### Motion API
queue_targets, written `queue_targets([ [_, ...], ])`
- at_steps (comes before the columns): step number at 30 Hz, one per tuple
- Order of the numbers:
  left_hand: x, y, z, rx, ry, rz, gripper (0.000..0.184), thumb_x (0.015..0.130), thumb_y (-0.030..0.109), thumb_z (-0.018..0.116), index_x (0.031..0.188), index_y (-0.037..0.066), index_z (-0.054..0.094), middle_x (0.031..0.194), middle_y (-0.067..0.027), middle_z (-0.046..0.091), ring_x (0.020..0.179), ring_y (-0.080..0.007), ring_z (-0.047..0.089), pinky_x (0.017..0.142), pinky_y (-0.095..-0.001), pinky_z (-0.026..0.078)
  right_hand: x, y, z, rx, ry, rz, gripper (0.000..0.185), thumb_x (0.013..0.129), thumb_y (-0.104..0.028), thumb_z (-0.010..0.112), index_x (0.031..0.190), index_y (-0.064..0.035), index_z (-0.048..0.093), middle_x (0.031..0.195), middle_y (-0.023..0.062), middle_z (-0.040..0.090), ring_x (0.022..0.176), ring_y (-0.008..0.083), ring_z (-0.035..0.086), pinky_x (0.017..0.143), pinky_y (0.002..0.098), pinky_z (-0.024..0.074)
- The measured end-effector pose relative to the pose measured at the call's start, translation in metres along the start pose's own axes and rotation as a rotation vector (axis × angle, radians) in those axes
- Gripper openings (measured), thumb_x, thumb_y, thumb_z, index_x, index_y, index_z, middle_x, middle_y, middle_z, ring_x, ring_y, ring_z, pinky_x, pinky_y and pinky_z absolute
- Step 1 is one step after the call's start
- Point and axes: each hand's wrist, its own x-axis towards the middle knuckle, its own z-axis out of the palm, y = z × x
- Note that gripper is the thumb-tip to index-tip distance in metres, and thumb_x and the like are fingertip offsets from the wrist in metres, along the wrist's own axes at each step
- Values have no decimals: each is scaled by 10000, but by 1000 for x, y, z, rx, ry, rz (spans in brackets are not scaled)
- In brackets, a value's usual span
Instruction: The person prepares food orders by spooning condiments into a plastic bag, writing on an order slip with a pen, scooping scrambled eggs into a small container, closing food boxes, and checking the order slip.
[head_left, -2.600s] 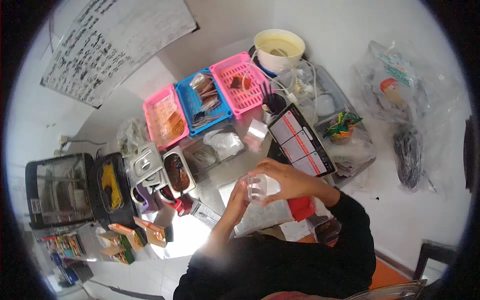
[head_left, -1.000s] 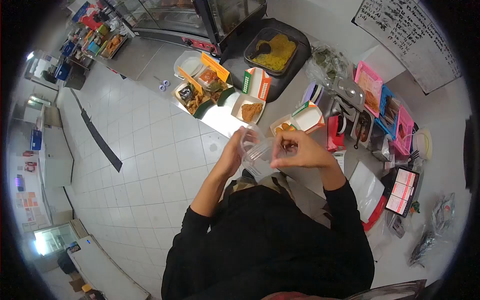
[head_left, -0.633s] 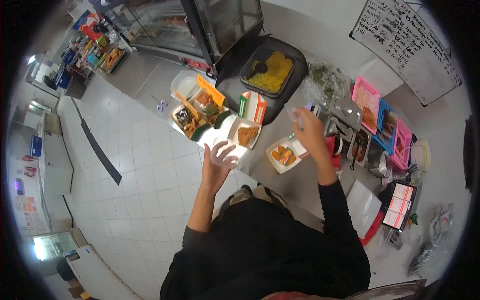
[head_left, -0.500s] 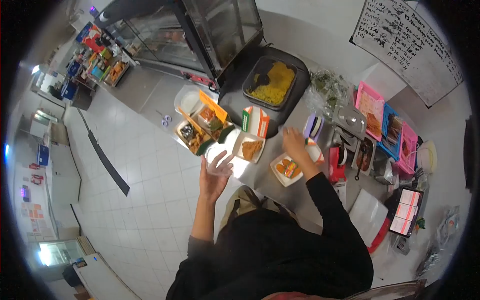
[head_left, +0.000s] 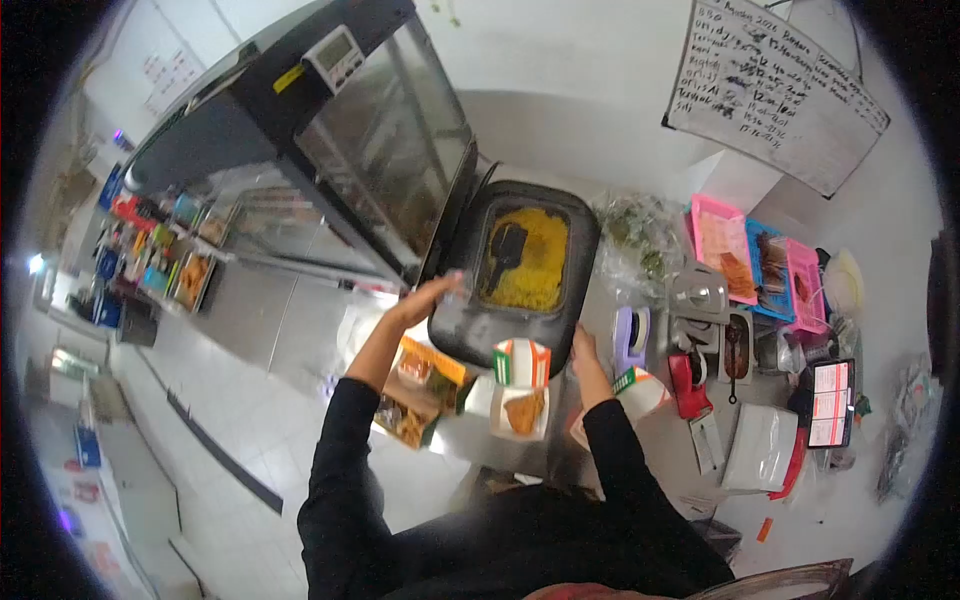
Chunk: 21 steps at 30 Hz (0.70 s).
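My left hand (head_left: 432, 299) is at the left side of a black rice container (head_left: 462, 340), its fingers over the edge and slightly blurred. Something clear and shiny, perhaps thin plastic, shows at its fingertips. On the opposite side, my right hand (head_left: 584, 352) grips the container's lower right edge. Inside lie yellow rice (head_left: 540, 240) and a black scoop (head_left: 508, 245). Just below stands an open paper box (head_left: 522, 362) holding a piece of fried chicken (head_left: 524, 410). A second box's flap (head_left: 643, 394) shows beside my right forearm, which hides much of that box.
A glass display warmer (head_left: 370, 150) stands behind on the left. Filled food boxes (head_left: 405, 418) sit under my left forearm. To the right are a purple tape dispenser (head_left: 630, 338), a red one (head_left: 688, 385), baskets (head_left: 722, 240), a sauce tray (head_left: 736, 345) and a tablet (head_left: 831, 403).
Both hands have moved to the rice container: the left from beside the filled boxes, the right from above the nugget box. The view has shifted, bringing the container lower in the picture.
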Motion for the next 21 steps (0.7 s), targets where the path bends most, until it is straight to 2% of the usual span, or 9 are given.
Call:
queue_targets([
  [4,-11,23,-28,-212,-88,-64,672,815,662,501,1115,72,614,1255,-95,517,1226,-231,390,987,-437,310,-50,-34,-1,328,-146,-95,457,933,-449,477,1142,-52,565,974,77,641,818,227,611,750,380,500],
  [7,-18,34,-33,-417,-116,24,712,840,667,429,1122,40,615,1343,-136,458,1291,-301,333,1039,-523,253,-136,-88,-7,737,-565,131,540,906,-478,518,1197,-24,533,1159,162,600,1052,292,580,916,431,441],
  [8,-25,37,-29,-473,-136,72,719,834,675,431,1126,42,612,1328,-131,470,1270,-288,357,1021,-494,282,-176,-112,6,731,-517,2,525,891,-478,544,1170,-34,554,1084,135,630,979,290,605,928,457,442],
  [10,-48,60,-13,-597,-175,186,734,823,690,436,1133,46,606,1299,-123,495,1229,-263,406,986,-436,339,-182,-119,16,791,-392,-30,450,909,-423,542,1132,-33,576,1030,121,645,922,280,623,893,451,470],
  [13,-113,106,6,-919,-501,582,790,831,676,399,1177,-12,573,1422,-174,371,1239,-343,384,1030,-533,286,-177,-155,11,779,-321,-113,347,931,-324,533,1084,-19,598,1010,113,651,890,256,634,831,409,509],
  [16,-145,95,20,-1156,-1347,1135,543,927,464,399,1043,-29,593,1189,-173,530,836,-317,590,704,-422,497,-156,-204,1,821,-340,-325,261,943,-187,502,1058,28,592,1000,121,648,858,227,639,758,353,541],
  [17,-180,126,28,-966,-1386,1237,549,902,504,425,955,-9,616,1090,-165,564,778,-301,598,675,-406,497,-158,-234,6,1019,-453,-290,258,943,-122,464,1083,74,558,1050,155,634,935,245,629,814,348,533],
  [18,-216,156,35,-772,-1408,1330,563,876,543,450,867,12,639,991,-158,597,720,-285,606,645,-391,498,-186,-275,30,1088,-334,-312,282,945,-96,428,1126,103,512,1134,201,595,1038,273,598,904,353,506],
  [21,-250,159,41,-542,-1400,1419,511,894,497,435,900,27,636,986,-151,606,777,-277,607,651,-397,505,-177,-341,62,1223,-420,-410,351,965,-153,402,1162,133,457,1218,248,527,1135,319,536,1005,392,441],
])
